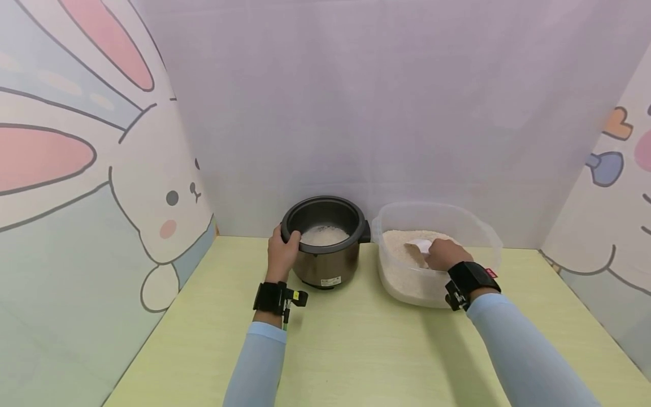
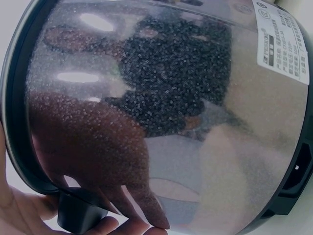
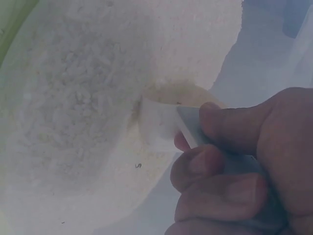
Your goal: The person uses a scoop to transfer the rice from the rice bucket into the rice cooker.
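We see the left hand (image 1: 282, 252) curled over the near-left rim of the rice cooker pot (image 1: 323, 240), thumb and fingers gripping the edge by its side handle. The pot stands upright on the yellow-green worktop (image 1: 356, 345), toward the back, with a low layer of white rice (image 1: 324, 234) in its bottom. In the left wrist view the pot's shiny metal wall (image 2: 161, 112) fills the frame — a white label (image 2: 282, 41) at upper right, a black power socket (image 2: 298, 169) at the lower right edge, fingertips (image 2: 105, 226) wrapped under the dark handle.

The right hand (image 1: 443, 254) is inside the clear plastic tub (image 1: 437, 251), which sits just beside the pot on its right, the two nearly touching. The hand pinches a small white scoop (image 1: 421, 245) — thumb on top, fingers curled beneath. In the right wrist view the scoop (image 3: 161, 117) has its bowl pressed into the heap of raw rice (image 3: 88, 98), partly buried.

Around us: pale walls on three sides, a cartoon rabbit (image 1: 152, 215) on the left panel. Both wrists carry black straps, both arms light blue sleeves.
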`<action>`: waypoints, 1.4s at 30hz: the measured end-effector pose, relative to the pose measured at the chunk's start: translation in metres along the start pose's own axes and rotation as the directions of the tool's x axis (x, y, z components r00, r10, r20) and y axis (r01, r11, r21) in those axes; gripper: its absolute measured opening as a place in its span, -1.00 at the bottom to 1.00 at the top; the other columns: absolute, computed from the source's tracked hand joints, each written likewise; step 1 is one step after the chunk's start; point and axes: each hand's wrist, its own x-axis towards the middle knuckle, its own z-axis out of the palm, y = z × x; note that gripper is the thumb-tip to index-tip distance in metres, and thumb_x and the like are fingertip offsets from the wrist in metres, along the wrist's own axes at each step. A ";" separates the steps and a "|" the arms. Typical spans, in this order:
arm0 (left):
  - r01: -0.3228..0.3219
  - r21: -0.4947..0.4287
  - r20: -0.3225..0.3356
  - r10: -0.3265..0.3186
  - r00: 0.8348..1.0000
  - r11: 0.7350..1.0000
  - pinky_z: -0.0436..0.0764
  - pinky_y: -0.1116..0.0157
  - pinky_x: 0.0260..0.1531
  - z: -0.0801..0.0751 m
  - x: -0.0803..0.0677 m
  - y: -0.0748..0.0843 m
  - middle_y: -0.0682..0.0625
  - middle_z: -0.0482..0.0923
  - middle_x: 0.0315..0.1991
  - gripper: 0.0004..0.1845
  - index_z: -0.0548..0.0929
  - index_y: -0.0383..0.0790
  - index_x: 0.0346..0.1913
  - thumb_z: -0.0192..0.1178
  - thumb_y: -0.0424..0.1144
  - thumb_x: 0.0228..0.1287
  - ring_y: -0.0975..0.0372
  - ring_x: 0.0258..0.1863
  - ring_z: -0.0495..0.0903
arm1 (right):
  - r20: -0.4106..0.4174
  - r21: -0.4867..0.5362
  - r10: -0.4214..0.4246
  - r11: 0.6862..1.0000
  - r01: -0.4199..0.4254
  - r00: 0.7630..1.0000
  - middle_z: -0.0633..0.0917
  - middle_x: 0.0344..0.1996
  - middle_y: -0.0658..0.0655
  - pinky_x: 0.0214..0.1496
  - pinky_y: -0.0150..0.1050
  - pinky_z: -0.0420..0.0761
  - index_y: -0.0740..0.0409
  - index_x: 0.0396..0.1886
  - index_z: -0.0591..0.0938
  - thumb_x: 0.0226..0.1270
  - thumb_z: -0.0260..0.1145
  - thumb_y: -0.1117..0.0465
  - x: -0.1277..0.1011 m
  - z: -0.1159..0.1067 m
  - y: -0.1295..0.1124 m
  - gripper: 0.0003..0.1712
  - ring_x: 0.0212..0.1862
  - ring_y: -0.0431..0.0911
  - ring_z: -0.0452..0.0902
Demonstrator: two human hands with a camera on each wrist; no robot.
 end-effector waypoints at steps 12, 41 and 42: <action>0.000 -0.003 0.010 0.000 1.000 1.000 0.42 0.03 0.05 0.001 -0.001 0.002 -0.31 0.38 0.35 -0.31 0.22 -0.36 0.54 0.02 -0.11 0.45 -0.05 0.09 0.43 | -0.003 -0.023 -0.095 0.995 0.095 0.995 0.29 -0.65 -0.01 -0.38 -0.19 0.30 0.04 -0.72 0.35 0.52 0.10 0.25 -0.003 -0.003 -0.002 -0.52 -0.56 -0.13 0.19; 0.012 -0.001 0.008 -0.012 1.000 1.000 0.38 0.11 -0.09 0.000 0.000 0.001 -0.27 0.42 0.23 -0.31 0.23 -0.34 0.54 0.01 -0.12 0.43 -0.01 0.00 0.42 | 0.034 0.127 -0.151 0.981 0.145 0.988 0.18 -0.75 -0.10 -0.44 -0.25 0.19 -0.06 -0.78 0.27 0.52 0.12 0.25 0.003 -0.002 0.003 -0.43 -0.62 -0.20 0.03; 0.013 -0.003 0.008 -0.013 1.000 1.000 0.38 0.11 -0.09 0.000 0.000 0.001 -0.27 0.43 0.23 -0.31 0.23 -0.34 0.54 0.02 -0.11 0.43 -0.01 0.00 0.42 | 0.042 0.134 -0.148 0.981 0.141 0.988 0.18 -0.75 -0.10 -0.44 -0.25 0.19 -0.06 -0.77 0.27 0.53 0.12 0.25 0.003 -0.002 0.003 -0.43 -0.62 -0.20 0.02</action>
